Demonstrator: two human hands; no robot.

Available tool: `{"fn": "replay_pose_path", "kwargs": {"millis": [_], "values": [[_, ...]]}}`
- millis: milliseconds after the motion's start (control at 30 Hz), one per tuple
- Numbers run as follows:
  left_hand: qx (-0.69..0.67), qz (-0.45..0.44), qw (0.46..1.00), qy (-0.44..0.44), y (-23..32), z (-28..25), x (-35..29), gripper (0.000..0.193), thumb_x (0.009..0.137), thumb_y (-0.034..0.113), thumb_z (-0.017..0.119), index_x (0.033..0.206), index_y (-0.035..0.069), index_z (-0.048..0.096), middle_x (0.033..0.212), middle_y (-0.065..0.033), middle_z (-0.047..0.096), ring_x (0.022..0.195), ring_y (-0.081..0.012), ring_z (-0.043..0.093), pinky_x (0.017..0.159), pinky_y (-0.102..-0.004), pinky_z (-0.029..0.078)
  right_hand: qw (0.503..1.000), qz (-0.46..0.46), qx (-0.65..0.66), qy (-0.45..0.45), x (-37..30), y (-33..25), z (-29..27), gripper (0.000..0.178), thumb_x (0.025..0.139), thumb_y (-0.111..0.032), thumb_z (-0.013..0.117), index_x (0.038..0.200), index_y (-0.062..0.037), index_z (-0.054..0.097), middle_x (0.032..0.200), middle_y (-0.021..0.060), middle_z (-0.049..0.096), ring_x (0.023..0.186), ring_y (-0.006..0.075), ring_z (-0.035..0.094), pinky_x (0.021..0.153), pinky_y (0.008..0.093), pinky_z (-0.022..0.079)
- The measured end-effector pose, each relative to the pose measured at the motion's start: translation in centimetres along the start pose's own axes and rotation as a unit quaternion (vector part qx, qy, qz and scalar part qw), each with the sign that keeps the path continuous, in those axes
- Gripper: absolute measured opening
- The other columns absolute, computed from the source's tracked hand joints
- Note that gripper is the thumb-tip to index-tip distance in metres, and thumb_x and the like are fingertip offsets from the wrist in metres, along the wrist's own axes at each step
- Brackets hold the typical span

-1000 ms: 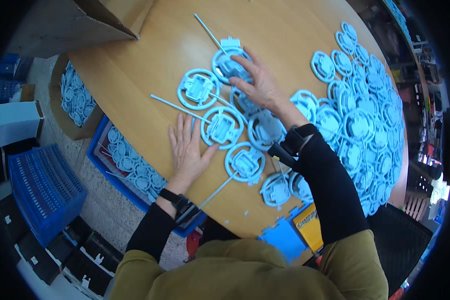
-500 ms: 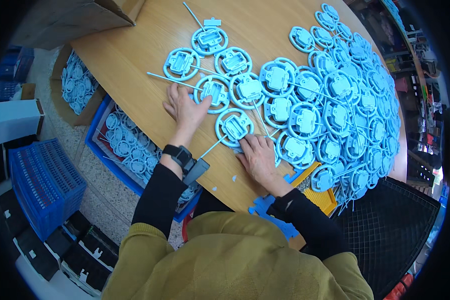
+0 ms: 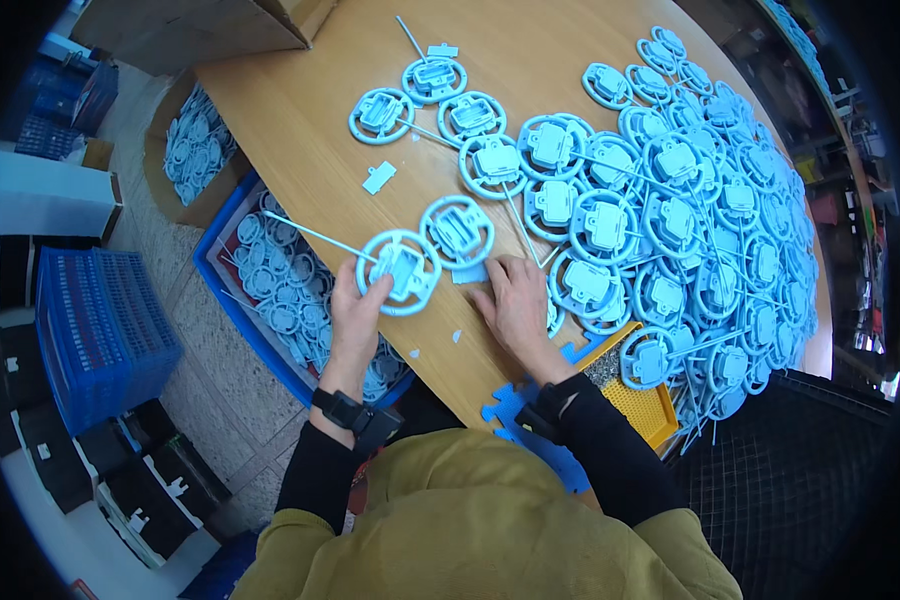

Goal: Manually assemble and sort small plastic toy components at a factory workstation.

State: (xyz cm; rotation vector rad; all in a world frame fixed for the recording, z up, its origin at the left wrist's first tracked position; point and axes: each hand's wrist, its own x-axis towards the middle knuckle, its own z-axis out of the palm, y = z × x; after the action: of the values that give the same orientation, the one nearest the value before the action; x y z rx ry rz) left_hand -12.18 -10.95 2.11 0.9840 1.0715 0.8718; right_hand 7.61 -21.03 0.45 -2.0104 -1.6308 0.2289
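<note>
My left hand (image 3: 352,318) is closed on a light blue wheel-shaped plastic part (image 3: 402,258), thumb on its rim. A thin rod sticks out of that part toward the upper left. Touching or close beside it is another light blue wheel-shaped part (image 3: 457,231) with an open recess in its middle. My right hand (image 3: 518,312) rests on the table, thumb apart from the fingers. Its fingertips are at the edge of a small flat light blue plate (image 3: 470,273), partly under the second wheel. Another flat plate (image 3: 379,178) lies alone farther back.
A large heap of wheel-shaped parts (image 3: 675,225) covers the table's right side. A blue crate (image 3: 232,262) and a cardboard box (image 3: 170,180), both filled with parts, stand at the left. A yellow tray (image 3: 642,412) and blue foam mat (image 3: 535,430) are near the front edge.
My left hand has drawn the wheel with the rod nearer to me, uncovering a flat plate. The wheel beside my right hand has shifted, and its flat plate shows more.
</note>
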Motion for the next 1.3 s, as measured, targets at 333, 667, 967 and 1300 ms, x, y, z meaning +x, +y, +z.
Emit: {"fn": "replay_pose_path", "kwargs": {"millis": [333,667,967,1300], "values": [[-0.120,-0.062,0.991,-0.002,-4.3,-1.3,-4.9,0.051,0.087,0.003,0.060,0.130,-0.002,0.033,0.115,-0.0132,0.054,0.096,-0.0224,0.062,0.069,-0.0369,0.060,0.993,0.081,-0.036,-0.077,2.5,-1.4,1.1,0.030,0.069,-0.023,0.075,0.093,-0.0076,0.063,0.095,0.0089,0.057,0.094,0.0272,0.056,0.080,0.0418,0.038],[-0.118,-0.061,0.991,-0.025,-3.5,-1.3,-5.0,0.054,0.088,0.006,0.063,0.133,0.000,0.034,0.115,-0.0103,0.056,0.097,-0.0204,0.062,0.075,-0.0354,0.058,0.994,0.076,0.054,-0.048,1.3,-0.6,2.1,0.019,0.075,-0.015,0.069,0.089,-0.0054,0.060,0.083,0.0096,0.060,0.081,0.0277,0.059,0.070,0.0393,0.044],[-0.141,-0.113,0.968,-0.175,-0.9,2.2,-4.1,0.042,0.096,0.021,0.055,0.133,0.004,0.043,0.117,-0.0060,0.057,0.102,-0.0141,0.058,0.084,-0.0313,0.051,0.964,-0.196,0.115,0.142,-2.7,-4.9,-4.0,0.029,0.064,-0.003,0.070,0.092,-0.0096,0.067,0.087,0.0050,0.062,0.083,0.0246,0.061,0.070,0.0354,0.049],[-0.132,-0.137,0.944,-0.269,-0.6,5.1,-5.3,0.061,0.088,0.010,0.064,0.139,0.006,0.032,0.125,-0.0087,0.052,0.115,-0.0181,0.052,0.091,-0.0339,0.049,0.960,-0.084,0.238,0.118,-6.5,-1.9,-4.6,0.030,0.078,-0.007,0.070,0.107,-0.0080,0.067,0.118,0.0102,0.059,0.107,0.0278,0.057,0.093,0.0333,0.045]]}}
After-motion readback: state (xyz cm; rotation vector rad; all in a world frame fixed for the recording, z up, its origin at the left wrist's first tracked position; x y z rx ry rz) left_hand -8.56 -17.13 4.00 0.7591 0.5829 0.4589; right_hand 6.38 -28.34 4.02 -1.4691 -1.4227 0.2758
